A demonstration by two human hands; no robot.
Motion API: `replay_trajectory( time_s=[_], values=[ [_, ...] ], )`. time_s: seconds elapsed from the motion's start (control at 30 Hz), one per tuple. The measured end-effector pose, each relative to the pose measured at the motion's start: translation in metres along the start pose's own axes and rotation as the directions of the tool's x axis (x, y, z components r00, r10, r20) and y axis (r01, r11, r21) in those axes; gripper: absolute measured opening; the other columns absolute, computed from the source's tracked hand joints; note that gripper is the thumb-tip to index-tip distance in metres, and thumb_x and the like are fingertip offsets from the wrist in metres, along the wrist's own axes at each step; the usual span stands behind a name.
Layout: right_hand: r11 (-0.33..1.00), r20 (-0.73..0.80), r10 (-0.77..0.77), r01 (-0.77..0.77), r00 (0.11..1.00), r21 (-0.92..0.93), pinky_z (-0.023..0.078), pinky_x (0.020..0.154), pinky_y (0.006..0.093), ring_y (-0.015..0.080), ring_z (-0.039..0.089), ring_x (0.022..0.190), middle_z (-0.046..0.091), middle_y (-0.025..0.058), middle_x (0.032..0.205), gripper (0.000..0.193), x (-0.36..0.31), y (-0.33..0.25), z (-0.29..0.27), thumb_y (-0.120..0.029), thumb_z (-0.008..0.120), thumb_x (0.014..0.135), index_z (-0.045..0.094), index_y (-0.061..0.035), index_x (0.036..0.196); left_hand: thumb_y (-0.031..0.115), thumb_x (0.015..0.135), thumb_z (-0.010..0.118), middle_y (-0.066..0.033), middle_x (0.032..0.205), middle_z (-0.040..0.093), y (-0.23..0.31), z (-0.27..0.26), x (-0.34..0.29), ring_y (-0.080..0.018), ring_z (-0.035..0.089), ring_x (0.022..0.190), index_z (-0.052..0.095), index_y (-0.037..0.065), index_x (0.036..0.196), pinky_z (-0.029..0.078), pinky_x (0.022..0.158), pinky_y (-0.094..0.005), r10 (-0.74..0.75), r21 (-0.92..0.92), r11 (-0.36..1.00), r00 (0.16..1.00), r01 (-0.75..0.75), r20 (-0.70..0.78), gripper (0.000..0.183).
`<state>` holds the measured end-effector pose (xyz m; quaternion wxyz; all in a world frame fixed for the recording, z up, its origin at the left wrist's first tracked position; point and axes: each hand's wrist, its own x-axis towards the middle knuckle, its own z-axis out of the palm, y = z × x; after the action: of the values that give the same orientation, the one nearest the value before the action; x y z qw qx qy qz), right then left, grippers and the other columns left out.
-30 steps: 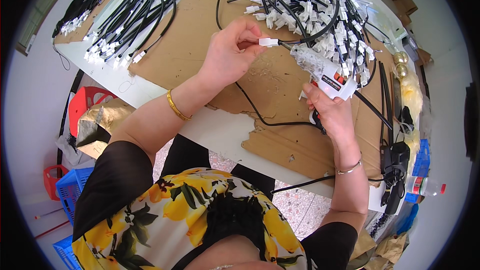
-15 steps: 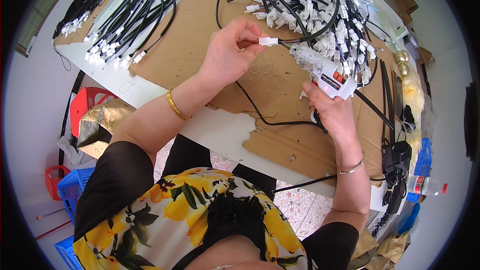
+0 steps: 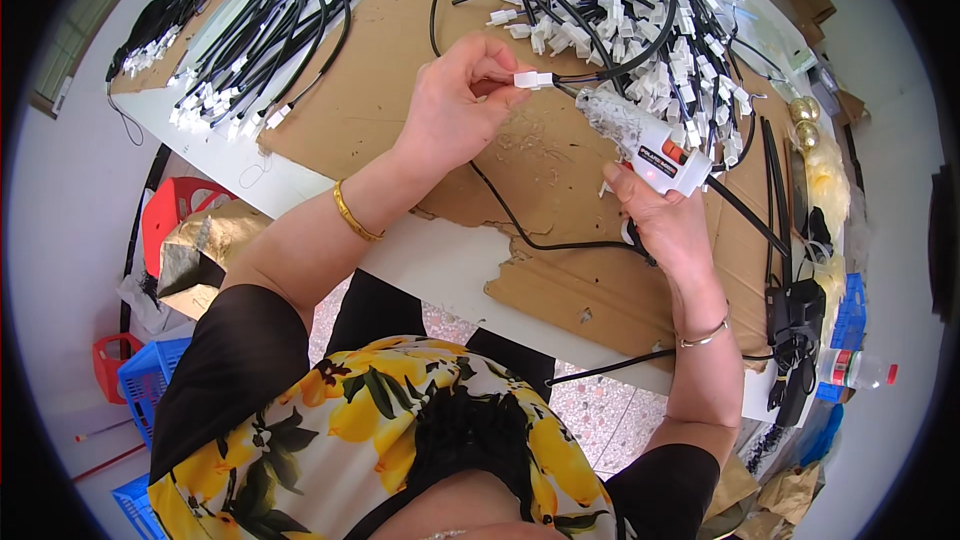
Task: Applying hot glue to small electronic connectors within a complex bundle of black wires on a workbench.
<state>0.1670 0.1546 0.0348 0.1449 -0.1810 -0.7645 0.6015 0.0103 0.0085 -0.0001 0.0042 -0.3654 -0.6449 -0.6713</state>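
Between the thumb and fingers of my left hand (image 3: 465, 100) is a small white plastic connector (image 3: 533, 80). Black wires run from it toward the heap of cables on the right. My right hand (image 3: 662, 220) is wrapped round the handle of a white glue gun (image 3: 645, 145), whose nozzle points up and left. Its tip is at the wires close behind the connector; whether it touches them I cannot tell. Clear, whitish residue covers the front of the gun. A black stick (image 3: 745, 210) extends from the gun's back end.
Beyond my hands lies a heap of black cables with white connectors (image 3: 640, 30). More cables (image 3: 290, 40) are spread at the left. Brown cardboard (image 3: 590, 290) covers much of the white table. A black power strip (image 3: 797, 340) and a plastic bottle (image 3: 855, 369) are at the right edge.
Very little differs. The connector and the glue gun's tip have shifted slightly to the left, and both hands keep their hold.
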Motion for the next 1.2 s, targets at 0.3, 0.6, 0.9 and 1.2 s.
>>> replay_trajectory(
  time_s=[0.3, 0.6, 0.9, 1.2],
  values=[
    [0.999, -0.004, -0.007, 0.007, 1.0, 0.041, 0.039, 0.046, 0.0195, 0.0053, 0.047, 0.052, 0.054, -0.0012, 0.064, 0.02, 0.0, -0.0027, 0.0014, -0.018, 0.067, 0.072, 0.055, -0.0038, 0.08, -0.013, 0.074, 0.054, -0.0116, 0.091, 0.061, 0.0042, -0.0035, -0.0001, -0.0103, 0.056, 0.083, 0.044, 0.001, 0.088, 0.047, 0.072, -0.0207, -0.097, 0.006, 0.995, 0.992, 0.097, 0.081, 0.022],
    [1.0, -0.008, -0.003, 0.003, 1.0, 0.026, 0.038, 0.047, 0.0196, 0.0052, 0.047, 0.052, 0.054, -0.0011, 0.064, 0.019, 0.0002, -0.0022, 0.0004, -0.019, 0.066, 0.072, 0.055, -0.0041, 0.077, -0.013, 0.074, 0.054, -0.0112, 0.09, 0.061, 0.0041, -0.0018, -0.0003, -0.01, 0.056, 0.082, 0.044, 0.001, 0.087, 0.047, 0.072, -0.0204, -0.095, -0.004, 0.995, 0.992, 0.095, 0.078, 0.021],
    [1.0, 0.011, -0.001, 0.001, 1.0, 0.018, 0.037, 0.045, 0.0189, 0.0047, 0.046, 0.052, 0.054, -0.0014, 0.063, 0.019, 0.0014, -0.0016, -0.0006, -0.018, 0.067, 0.071, 0.055, -0.0039, 0.077, -0.012, 0.074, 0.055, -0.0117, 0.088, 0.061, -0.0014, -0.0049, 0.0027, -0.0127, 0.058, 0.081, 0.044, 0.001, 0.088, 0.048, 0.073, -0.0228, -0.128, -0.113, 0.984, 0.986, 0.14, 0.108, 0.022],
    [0.998, -0.007, -0.016, 0.016, 1.0, 0.064, 0.039, 0.046, 0.0197, 0.005, 0.047, 0.053, 0.055, -0.0004, 0.066, 0.023, 0.0011, -0.0022, -0.0001, -0.018, 0.068, 0.07, 0.055, -0.0035, 0.082, -0.007, 0.075, 0.056, -0.0135, 0.082, 0.06, -0.0017, -0.0052, 0.0058, -0.0187, 0.061, 0.076, 0.044, 0.0, 0.086, 0.051, 0.07, -0.0289, -0.243, -0.4, 0.866, 0.951, 0.301, 0.191, 0.018]
  ],
)
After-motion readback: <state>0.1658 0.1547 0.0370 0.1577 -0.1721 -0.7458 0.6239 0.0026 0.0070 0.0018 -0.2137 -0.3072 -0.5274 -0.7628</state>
